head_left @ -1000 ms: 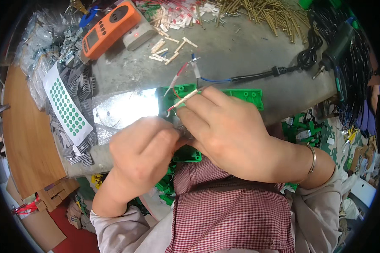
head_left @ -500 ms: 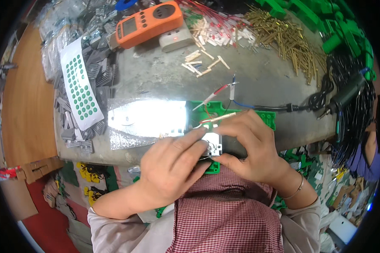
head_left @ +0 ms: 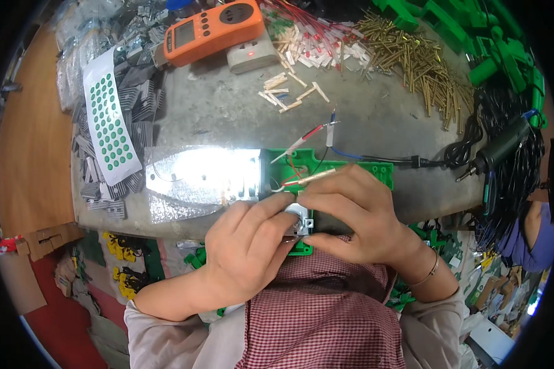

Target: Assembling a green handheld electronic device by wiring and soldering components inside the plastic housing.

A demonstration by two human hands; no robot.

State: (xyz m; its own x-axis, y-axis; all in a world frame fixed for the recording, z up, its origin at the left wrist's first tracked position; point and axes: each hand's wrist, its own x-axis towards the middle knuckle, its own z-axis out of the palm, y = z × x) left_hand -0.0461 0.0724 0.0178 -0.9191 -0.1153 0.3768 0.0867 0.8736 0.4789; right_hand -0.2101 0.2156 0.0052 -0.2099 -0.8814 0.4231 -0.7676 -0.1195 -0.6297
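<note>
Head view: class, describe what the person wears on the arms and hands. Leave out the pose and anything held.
Both hands, left hand and right hand, are bare, with no gloves. The right wrist carries a thin metal bangle. Light beige sleeves are pushed up toward the elbows, leaving the forearms uncovered. A red-and-white checked cloth lies between the arms.

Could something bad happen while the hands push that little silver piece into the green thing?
Maybe. The small metal part is pinched between the left hand and right hand at the table's edge, so it could drop into the clutter below. The loose red wire on the green housing might snag under a finger.
</note>
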